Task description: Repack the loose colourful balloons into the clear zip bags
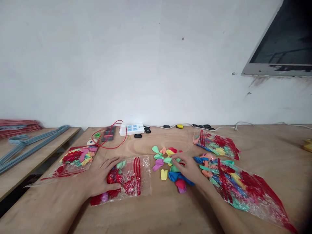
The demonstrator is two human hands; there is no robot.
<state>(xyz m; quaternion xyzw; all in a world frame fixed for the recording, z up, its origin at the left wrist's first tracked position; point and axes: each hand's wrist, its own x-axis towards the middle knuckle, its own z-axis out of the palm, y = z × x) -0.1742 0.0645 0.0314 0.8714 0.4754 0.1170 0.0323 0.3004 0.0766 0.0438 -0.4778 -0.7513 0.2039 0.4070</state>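
My left hand [103,177] lies with fingers spread on a clear plastic bag [143,175] with red printing, which has balloons inside at its left end. My right hand [186,165] reaches over a loose pile of uninflated balloons, its fingers apart and touching them. Near its fingertips is a mint-green balloon [167,160]. A blue balloon [173,176] lies under the palm side, and a yellow balloon [164,175] and a purple balloon [158,163] sit to the left. The fingertips partly cover the balloons beneath them.
Filled balloon bags lie at right [243,185], back right [216,143] and left [78,157]. A white power strip [132,129], red cable [110,148] and pixelated dark object [108,133] are near the wall. Blue hangers [36,141] rest on the left table across a gap.
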